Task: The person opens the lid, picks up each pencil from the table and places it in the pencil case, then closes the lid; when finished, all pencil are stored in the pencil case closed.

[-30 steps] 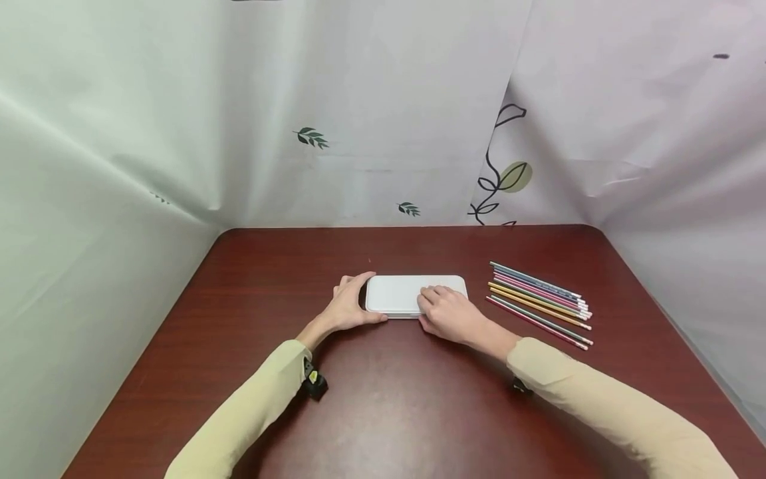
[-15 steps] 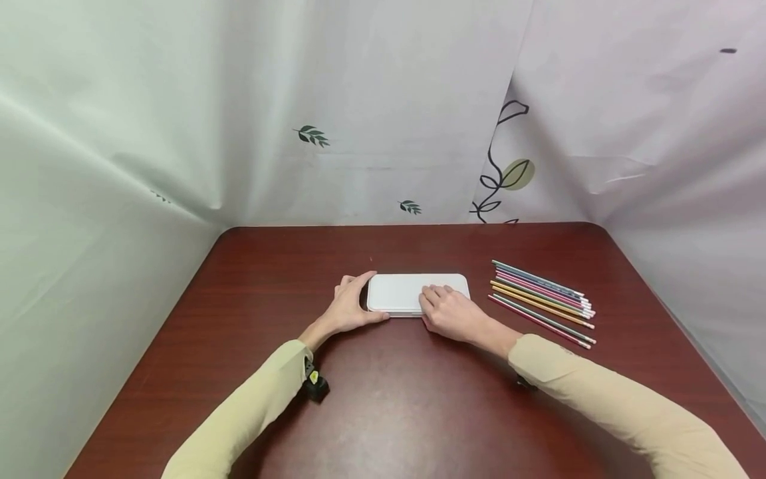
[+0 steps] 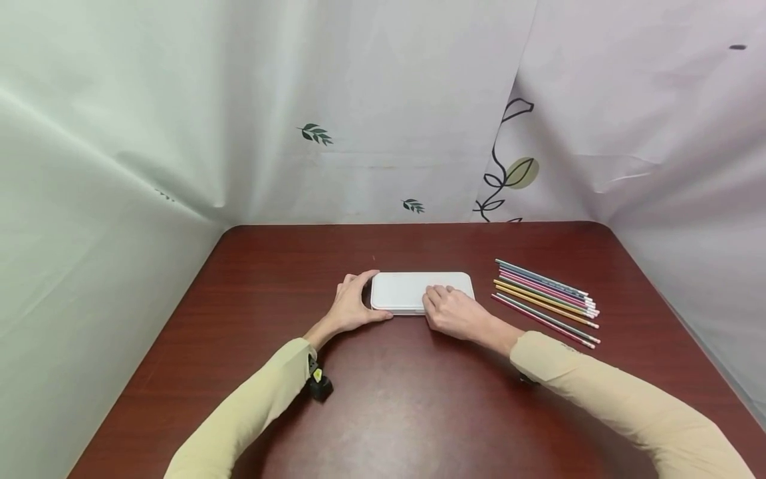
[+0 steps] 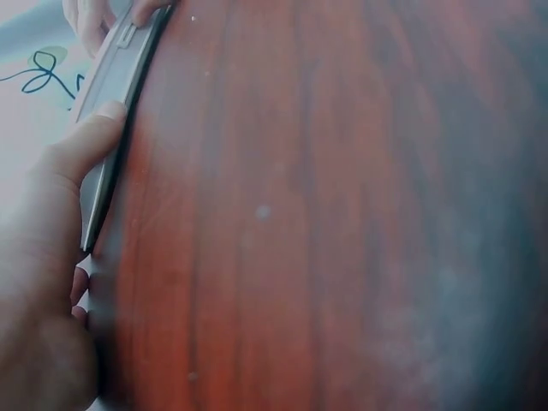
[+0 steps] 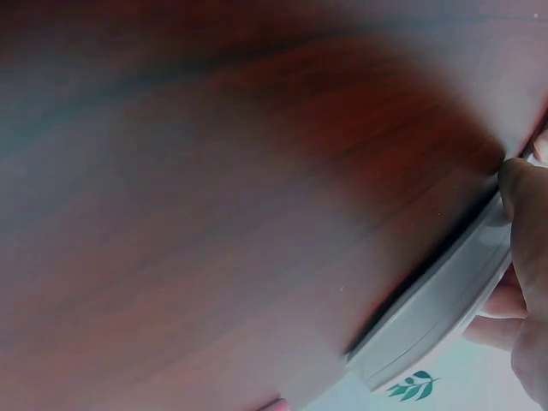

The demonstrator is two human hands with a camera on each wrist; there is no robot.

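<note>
A flat white pencil case [image 3: 399, 290] with rounded corners lies lid down on the table, long side toward me. My left hand [image 3: 348, 307] grips its left end, thumb along the front wall and fingers at the back corner. On the right half, my right hand [image 3: 451, 313] holds the case with bent fingers over the lid and the thumb at the front edge. The left wrist view shows a small latch [image 4: 127, 36] on the front wall, close to the right thumb. From the right wrist, the front wall of the case [image 5: 428, 321] stretches away from the thumb.
Several pencils [image 3: 541, 296] in blue, pink, yellow, green and red lie side by side at the right, eraser ends toward me. The dark red wooden table [image 3: 383, 399] ends at a pale curtain [image 3: 383, 166] behind, with more curtain on both sides.
The whole head view has shifted slightly. Both hands keep their places on the pencil case, and the pencils lie as before.
</note>
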